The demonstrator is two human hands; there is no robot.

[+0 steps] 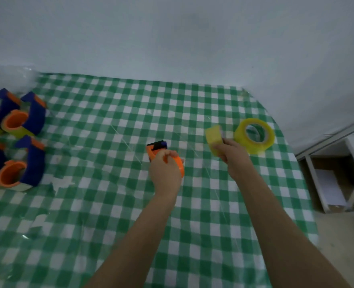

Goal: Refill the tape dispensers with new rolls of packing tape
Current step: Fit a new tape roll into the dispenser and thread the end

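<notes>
status: mid-task, one refill in hand, roll not yet on the hub
left hand point(164, 171): raised over the middle of the bench point(130, 104), fingers point(170, 154) curled round an orange-and-blue dispenser point(156, 149)
dispenser: off the cloth, blue cutter end pointing away from the person. No tape visible on it, though the hand hides most of the hub
right hand point(232, 156): raised to the right of the left hand, fingers point(227, 142) clamped on a new roll point(212, 138) of yellow tape, seen nearly edge-on
gap: new roll and dispenser are apart, not touching, so nothing is seated or threaded
spare roll point(255, 147): one more yellow roll tilted on the bench just beyond the right hand, untouched
done pile: loaded dispensers point(29, 119) grouped at the far left edge, each with a yellowish band round an orange hub. They look refilled; at least four show, and the frame crops the rest, so no exact count
left to do: my read is to push the new roll onto the hub, feed the tape end through to the cutter, then park the unit with the pile
after that: the spare roll suggests one more refill, but I see no second empty dispenser here
blur: edges are soft, so I can't tell whether the tape end is peeled
</notes>
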